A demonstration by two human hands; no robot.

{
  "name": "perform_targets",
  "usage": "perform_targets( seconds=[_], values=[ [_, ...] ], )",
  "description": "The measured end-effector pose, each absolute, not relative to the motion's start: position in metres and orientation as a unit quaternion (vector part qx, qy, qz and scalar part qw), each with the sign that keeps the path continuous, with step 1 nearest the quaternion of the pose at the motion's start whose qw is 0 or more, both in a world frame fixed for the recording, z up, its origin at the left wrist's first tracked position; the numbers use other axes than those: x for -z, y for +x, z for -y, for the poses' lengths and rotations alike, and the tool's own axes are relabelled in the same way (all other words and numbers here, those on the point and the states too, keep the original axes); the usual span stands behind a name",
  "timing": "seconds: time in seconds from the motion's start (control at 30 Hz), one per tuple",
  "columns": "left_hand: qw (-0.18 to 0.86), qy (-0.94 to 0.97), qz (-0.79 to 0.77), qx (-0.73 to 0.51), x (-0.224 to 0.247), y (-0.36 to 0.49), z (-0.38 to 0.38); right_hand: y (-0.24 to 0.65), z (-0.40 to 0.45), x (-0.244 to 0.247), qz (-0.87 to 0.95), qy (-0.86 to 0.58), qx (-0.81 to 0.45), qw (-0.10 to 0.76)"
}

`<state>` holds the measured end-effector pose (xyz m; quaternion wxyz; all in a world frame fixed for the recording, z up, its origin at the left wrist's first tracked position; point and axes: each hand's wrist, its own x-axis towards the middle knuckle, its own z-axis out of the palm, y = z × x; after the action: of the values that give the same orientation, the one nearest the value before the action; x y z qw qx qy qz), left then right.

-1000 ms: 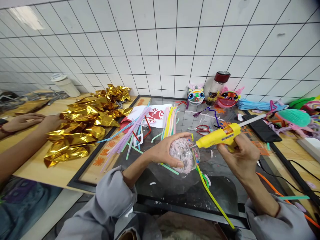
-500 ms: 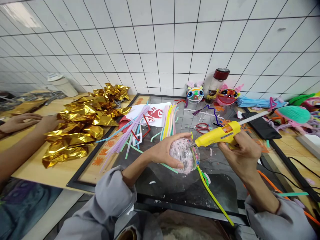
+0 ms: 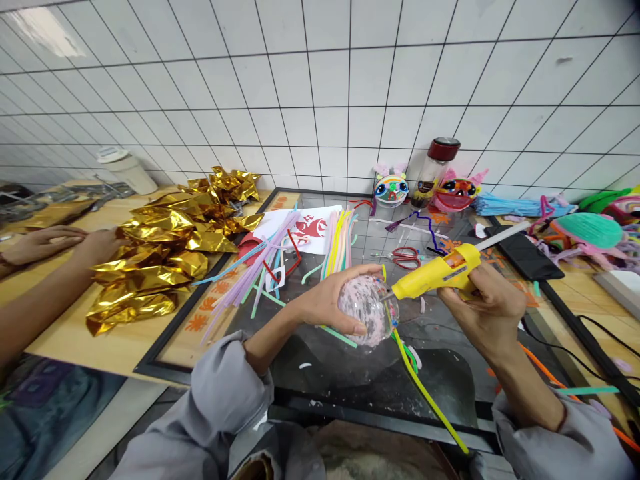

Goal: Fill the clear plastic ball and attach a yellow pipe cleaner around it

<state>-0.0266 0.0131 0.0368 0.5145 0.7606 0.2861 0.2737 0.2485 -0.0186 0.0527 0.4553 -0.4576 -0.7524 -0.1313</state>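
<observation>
My left hand (image 3: 333, 303) is wrapped round a clear, rounded plastic piece (image 3: 365, 313) patterned in pink and grey-white, tilted above the dark table mat. My right hand (image 3: 487, 303) grips a yellow hot glue gun (image 3: 437, 272) with a white glue stick (image 3: 503, 235) jutting from its back. The gun's metal nozzle meets the right-hand edge of the plastic piece, where small coloured bits show. A yellow pipe cleaner (image 3: 433, 393) runs from that edge down to the front of the table. Whether fresh glue is on the edge is too small to tell.
Pastel pipe cleaners (image 3: 337, 243), red-handled scissors (image 3: 406, 257) and a red-printed paper (image 3: 310, 230) lie beyond my hands. Two decorated animal heads and a bottle (image 3: 435, 170) stand by the wall. Left, another person's hands (image 3: 103, 247) rest near gold foil (image 3: 165, 247). A black phone (image 3: 527, 257) lies right.
The glue gun's nozzle has shifted very slightly along the plastic piece's edge. My left hand holds the piece in nearly the same place.
</observation>
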Motion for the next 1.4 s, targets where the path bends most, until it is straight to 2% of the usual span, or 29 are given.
perform_targets(
  seconds=[0.1,0.27,0.33,0.4,0.5,0.73,1.03,1.13,1.23,1.4],
  values=[
    [0.517,0.757,-0.285,-0.280,-0.036,-0.026,-0.013,0.244,0.019,-0.051,0.735,-0.491,0.082,0.461],
    [0.522,0.749,-0.281,-0.296,-0.033,-0.030,-0.016,0.248,0.008,-0.038,0.652,-0.600,-0.107,0.451],
    [0.512,0.748,-0.282,-0.313,-0.031,-0.033,-0.018,0.253,-0.001,-0.031,0.608,-0.640,-0.146,0.448],
    [0.511,0.745,-0.276,-0.328,-0.030,-0.037,-0.021,0.258,-0.009,-0.025,0.564,-0.682,-0.135,0.446],
    [0.523,0.734,-0.267,-0.341,-0.029,-0.041,-0.022,0.262,-0.015,-0.019,0.565,-0.716,-0.088,0.400],
    [0.589,0.675,-0.241,-0.372,-0.031,-0.045,-0.022,0.269,-0.021,-0.002,0.652,-0.731,0.028,0.198],
    [0.585,0.673,-0.245,-0.380,-0.032,-0.048,-0.023,0.274,-0.026,0.010,0.659,-0.739,0.053,0.128],
    [0.579,0.680,-0.240,-0.382,-0.031,-0.049,-0.024,0.269,-0.019,0.001,0.678,-0.716,0.105,0.130],
    [0.573,0.685,-0.238,-0.382,-0.031,-0.050,-0.025,0.254,-0.011,-0.004,0.790,-0.565,0.199,0.131],
    [0.587,0.675,-0.242,-0.375,-0.033,-0.046,-0.023,0.217,-0.012,0.007,0.903,-0.390,0.159,0.085]
  ],
)
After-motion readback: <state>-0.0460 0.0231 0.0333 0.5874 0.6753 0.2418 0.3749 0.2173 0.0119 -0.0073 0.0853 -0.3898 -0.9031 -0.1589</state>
